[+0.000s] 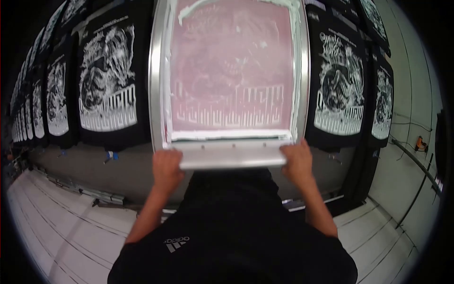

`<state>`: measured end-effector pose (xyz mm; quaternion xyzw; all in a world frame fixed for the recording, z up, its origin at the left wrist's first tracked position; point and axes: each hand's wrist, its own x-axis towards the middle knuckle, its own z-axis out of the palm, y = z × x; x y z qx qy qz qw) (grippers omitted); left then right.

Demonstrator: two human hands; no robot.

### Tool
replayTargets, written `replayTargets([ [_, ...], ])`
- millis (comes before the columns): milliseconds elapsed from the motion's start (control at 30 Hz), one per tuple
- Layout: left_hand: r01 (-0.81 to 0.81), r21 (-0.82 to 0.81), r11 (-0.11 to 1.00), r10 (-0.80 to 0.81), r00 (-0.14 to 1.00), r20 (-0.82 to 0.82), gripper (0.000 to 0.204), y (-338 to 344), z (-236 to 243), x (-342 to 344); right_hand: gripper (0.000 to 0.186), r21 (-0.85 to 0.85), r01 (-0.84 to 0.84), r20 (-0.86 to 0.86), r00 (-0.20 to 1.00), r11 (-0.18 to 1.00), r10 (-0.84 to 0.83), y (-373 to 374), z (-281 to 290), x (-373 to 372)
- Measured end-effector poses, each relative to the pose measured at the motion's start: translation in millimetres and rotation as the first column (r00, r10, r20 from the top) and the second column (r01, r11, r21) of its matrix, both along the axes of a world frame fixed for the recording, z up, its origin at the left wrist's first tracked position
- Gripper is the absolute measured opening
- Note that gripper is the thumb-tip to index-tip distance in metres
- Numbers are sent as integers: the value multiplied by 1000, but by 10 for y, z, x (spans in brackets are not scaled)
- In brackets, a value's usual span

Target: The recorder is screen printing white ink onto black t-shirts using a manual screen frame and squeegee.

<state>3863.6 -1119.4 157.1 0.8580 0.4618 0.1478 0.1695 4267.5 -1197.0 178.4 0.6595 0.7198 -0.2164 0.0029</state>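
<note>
A silver metal bar (233, 155) with small round fittings crosses the lower end of a screen frame (156, 71); I cannot tell whether it is a separate tool or part of the frame. My left hand (166, 168) is closed on its left end, and my right hand (296, 163) grips the right end. Pale pink mesh (227, 75) fills the frame, showing a faint pattern and white ink smeared along the inner edges.
Black shirts with white prints (106, 75) line both sides, continuing in a long row leftward and at right (338, 85). A pale tiled floor (56, 213) shows below. At right are cables, a pole (414, 189) and a small orange tool (421, 144) by a pale wall.
</note>
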Motion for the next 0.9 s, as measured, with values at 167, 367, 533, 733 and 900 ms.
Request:
replayTargets([
  [167, -33, 162, 986, 34, 999, -2, 34, 784, -378, 202, 53, 154, 40, 20, 999, 987, -43, 675, -279, 136],
  [367, -66, 142, 988, 83, 990, -114, 40, 3110, -457, 739, 44, 379, 8, 96, 994, 925, -48, 2846, -423, 648],
  [533, -71, 208, 976, 117, 969, -217, 33, 4473, -258, 1165, 43, 277, -15, 298, 952, 961, -71, 4276, -420, 1086],
  [733, 11, -2, 1000, -11, 980, -199, 35, 4567, 61, 987, 42, 221, -40, 176, 984, 974, 0, 4363, -128, 1000],
  [900, -62, -291, 955, -20, 963, -270, 30, 2092, 429, 349, 40, -94, 119, 121, 987, 988, -108, 1755, 482, 363],
])
